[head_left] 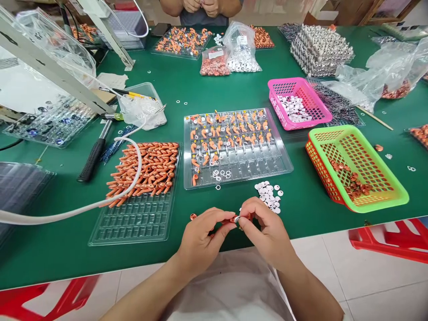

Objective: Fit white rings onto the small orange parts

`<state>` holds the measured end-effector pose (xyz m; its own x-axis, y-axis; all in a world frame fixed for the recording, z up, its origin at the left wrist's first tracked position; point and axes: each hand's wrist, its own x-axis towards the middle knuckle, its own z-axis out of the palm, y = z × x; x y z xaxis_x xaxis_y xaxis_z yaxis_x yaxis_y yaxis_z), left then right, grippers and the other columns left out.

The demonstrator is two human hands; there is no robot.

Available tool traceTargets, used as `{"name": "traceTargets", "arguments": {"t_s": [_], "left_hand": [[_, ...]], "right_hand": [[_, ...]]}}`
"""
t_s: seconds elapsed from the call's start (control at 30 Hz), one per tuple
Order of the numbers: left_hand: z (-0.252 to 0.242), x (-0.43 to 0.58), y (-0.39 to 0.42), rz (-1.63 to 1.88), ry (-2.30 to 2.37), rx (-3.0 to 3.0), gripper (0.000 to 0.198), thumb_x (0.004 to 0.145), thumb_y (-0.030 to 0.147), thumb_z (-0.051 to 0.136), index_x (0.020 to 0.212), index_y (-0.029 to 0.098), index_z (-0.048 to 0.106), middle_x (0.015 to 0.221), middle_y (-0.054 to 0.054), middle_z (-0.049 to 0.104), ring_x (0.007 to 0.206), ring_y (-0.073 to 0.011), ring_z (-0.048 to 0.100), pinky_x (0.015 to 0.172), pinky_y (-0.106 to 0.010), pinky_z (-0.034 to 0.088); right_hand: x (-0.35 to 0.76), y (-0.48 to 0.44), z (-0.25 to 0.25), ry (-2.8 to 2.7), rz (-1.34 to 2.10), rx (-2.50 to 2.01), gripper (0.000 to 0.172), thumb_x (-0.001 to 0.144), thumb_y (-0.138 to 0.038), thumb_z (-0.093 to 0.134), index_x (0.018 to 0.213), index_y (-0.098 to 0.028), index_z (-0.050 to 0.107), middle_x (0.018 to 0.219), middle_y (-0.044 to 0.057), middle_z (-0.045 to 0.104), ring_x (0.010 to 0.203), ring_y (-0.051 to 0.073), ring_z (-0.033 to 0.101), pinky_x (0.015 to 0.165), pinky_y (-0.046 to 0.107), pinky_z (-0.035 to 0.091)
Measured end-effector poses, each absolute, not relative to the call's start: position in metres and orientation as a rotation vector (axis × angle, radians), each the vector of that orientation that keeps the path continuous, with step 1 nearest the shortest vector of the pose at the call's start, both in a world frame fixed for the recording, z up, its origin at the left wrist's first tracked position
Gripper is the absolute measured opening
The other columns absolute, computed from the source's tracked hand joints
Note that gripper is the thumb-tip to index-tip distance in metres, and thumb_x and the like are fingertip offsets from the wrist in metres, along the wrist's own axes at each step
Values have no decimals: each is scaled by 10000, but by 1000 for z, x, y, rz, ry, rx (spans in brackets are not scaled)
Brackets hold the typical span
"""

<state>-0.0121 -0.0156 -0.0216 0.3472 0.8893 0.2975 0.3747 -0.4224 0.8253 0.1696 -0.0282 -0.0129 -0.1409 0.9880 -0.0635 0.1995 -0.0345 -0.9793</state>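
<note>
Close to the table's front edge, my left hand (202, 236) pinches a small orange part (233, 219) between thumb and forefinger. My right hand (265, 229) meets it there, its thumb and forefinger closed on the same part, where something pale shows. The fingers cover most of the part. Just beyond my right hand lies a loose pile of white discs (267, 194) with dark marks. Another small orange piece (193, 216) rests beside my left hand. Farther forward, a clear compartment tray (249, 167) bears rows of curved orange pieces and several white rings.
A second clear tray (133, 223) at left holds stacked orange tubes (147, 169); a white hose (80, 213) crosses it. Nearby lies a black-handled hammer (95, 156). Green (384, 198) and pink (287, 123) baskets stand at right. Across the table are a person's hands (202, 5).
</note>
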Motion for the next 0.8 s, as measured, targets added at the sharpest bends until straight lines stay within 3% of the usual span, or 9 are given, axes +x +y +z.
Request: {"name": "traceTargets", "arguments": {"t_s": [0.33, 0.8], "left_hand": [[-21, -12, -17, 975, 1135, 1972, 178, 895, 103, 664, 1033, 214, 669, 881, 8, 748, 752, -104, 683, 667, -181, 507], [-18, -14, -16, 864, 1196, 1926, 146, 901, 128, 657, 1009, 221, 690, 804, 25, 723, 625, -89, 639, 534, -176, 447]], "right_hand": [[167, -25, -10, -1256, 1428, -1422, 92, 867, -172, 604, 801, -226, 571, 815, -23, 577, 739, 131, 542, 658, 262, 427], [168, -24, -8, -1316, 1372, -1424, 110, 862, -164, 602, 769, -219, 583, 815, -20, 580, 746, 127, 538, 654, 256, 422]]}}
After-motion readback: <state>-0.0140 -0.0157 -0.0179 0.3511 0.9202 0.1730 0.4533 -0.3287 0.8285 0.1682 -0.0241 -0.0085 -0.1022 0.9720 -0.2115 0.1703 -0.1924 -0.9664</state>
